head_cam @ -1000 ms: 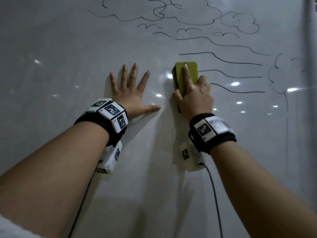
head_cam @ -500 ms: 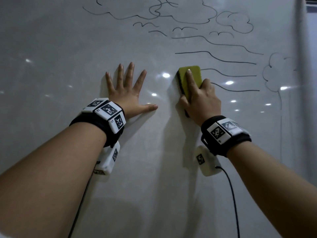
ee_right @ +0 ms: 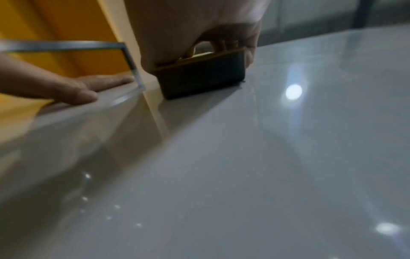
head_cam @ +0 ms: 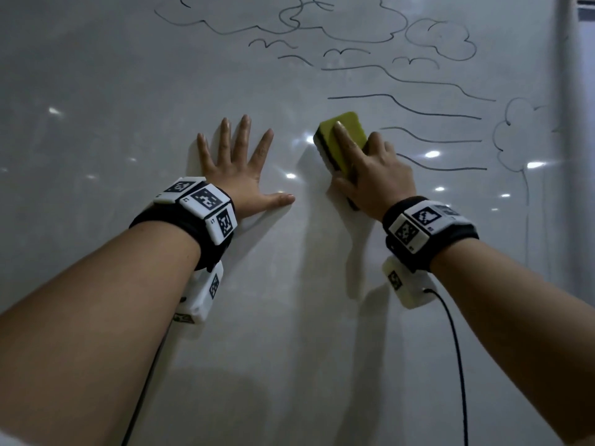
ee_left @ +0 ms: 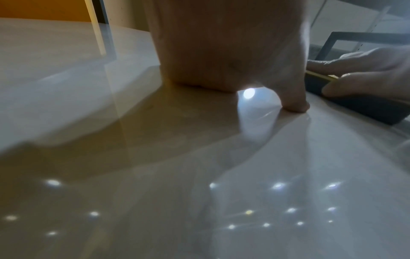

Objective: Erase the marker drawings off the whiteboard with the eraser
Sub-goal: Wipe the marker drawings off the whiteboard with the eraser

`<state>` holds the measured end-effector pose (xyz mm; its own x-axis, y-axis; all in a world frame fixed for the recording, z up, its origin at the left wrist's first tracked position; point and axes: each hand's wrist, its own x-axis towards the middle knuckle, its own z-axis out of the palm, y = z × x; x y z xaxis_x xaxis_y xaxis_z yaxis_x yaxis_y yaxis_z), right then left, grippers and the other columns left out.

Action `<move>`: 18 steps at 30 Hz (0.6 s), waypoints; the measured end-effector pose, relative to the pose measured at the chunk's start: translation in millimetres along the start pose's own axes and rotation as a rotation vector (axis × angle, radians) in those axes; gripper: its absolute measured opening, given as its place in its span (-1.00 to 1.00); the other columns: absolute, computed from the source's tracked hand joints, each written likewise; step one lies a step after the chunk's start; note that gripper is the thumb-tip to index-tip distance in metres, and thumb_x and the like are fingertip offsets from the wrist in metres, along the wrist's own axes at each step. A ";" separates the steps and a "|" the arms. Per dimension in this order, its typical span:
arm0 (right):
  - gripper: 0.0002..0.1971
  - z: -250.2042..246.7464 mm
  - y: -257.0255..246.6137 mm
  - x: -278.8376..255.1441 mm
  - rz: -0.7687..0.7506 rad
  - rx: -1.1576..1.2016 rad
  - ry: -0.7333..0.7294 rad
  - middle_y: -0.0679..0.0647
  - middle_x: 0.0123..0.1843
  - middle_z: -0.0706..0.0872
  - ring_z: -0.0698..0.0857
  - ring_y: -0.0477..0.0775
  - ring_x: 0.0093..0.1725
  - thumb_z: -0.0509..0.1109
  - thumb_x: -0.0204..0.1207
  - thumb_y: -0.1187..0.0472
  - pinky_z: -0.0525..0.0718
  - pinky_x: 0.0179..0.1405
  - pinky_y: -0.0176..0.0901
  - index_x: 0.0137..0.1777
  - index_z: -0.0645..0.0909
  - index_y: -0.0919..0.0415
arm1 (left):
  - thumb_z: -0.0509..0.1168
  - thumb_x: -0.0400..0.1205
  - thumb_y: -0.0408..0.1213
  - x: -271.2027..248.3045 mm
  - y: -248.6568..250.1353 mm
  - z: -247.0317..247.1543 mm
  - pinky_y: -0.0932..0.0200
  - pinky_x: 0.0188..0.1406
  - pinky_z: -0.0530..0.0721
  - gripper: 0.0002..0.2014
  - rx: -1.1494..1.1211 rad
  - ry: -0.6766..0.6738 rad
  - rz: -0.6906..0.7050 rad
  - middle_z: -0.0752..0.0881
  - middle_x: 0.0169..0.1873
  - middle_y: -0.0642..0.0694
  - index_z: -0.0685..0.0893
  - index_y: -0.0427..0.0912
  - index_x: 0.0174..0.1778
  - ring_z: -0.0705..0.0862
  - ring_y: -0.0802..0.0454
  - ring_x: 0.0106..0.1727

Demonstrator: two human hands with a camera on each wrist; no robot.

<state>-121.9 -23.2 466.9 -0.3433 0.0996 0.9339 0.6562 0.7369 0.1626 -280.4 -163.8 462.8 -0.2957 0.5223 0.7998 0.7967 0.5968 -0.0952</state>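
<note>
A glossy whiteboard [head_cam: 128,91] fills the head view, with black marker clouds [head_cam: 354,27], wavy lines [head_cam: 434,114] and a tree outline [head_cam: 515,133] in its upper right. My right hand [head_cam: 370,175] grips a yellow-green eraser [head_cam: 349,128] with a dark felt base and presses it flat on the board, just left of the lower wavy lines. The eraser's dark end [ee_right: 201,77] fills the right wrist view. My left hand [head_cam: 238,165] lies flat on the board with fingers spread, a hand's width left of the eraser.
The whiteboard's right frame edge [head_cam: 566,123] runs vertically at far right. Ceiling lights reflect as bright spots [head_cam: 431,153] on the board. Black cables [head_cam: 457,365] hang from both wrist cameras. Bare board [head_cam: 289,349] stretches below and to the left.
My right hand has slid the eraser to the right and tilted it, closer to the lower wavy lines. The left hand has stayed flat in place.
</note>
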 end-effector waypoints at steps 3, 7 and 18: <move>-0.28 -3.6 8.2 7.4 0.054 0.028 0.023 0.26 0.37 0.37 0.42 0.29 0.29 0.21 0.56 -0.11 0.55 -0.05 0.10 0.66 -0.03 -0.14 | 0.03 0.44 0.49 1.2 1.6 -3.6 -0.40 0.44 -0.42 0.05 0.020 -0.036 -0.025 -0.55 0.54 -0.13 -0.50 0.06 0.56 -0.51 -0.23 0.56; -0.28 -4.6 -10.8 21.3 0.315 0.213 0.029 0.24 0.44 0.30 0.37 0.27 0.38 0.17 0.57 -0.12 0.52 0.13 0.09 0.66 -0.08 -0.15 | 0.02 0.43 0.51 2.9 4.1 -8.7 -0.42 0.44 -0.42 0.07 0.044 -0.089 -0.050 -0.57 0.53 -0.12 -0.52 0.06 0.55 -0.53 -0.23 0.56; -0.29 -16.3 -6.1 43.4 0.294 0.197 0.063 0.27 0.49 0.27 0.39 0.31 0.38 0.18 0.57 -0.13 0.50 0.16 0.11 0.66 -0.05 -0.14 | 0.03 0.43 0.50 1.3 6.2 -11.8 -0.42 0.44 -0.39 0.06 0.042 -0.116 -0.064 -0.56 0.54 -0.13 -0.50 0.05 0.56 -0.52 -0.25 0.56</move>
<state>-129.8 -34.2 511.6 -0.1132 0.2896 0.9504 0.5769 0.7980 -0.1745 -269.7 -166.6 470.3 -0.4060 0.5477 0.7316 0.7520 0.6551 -0.0731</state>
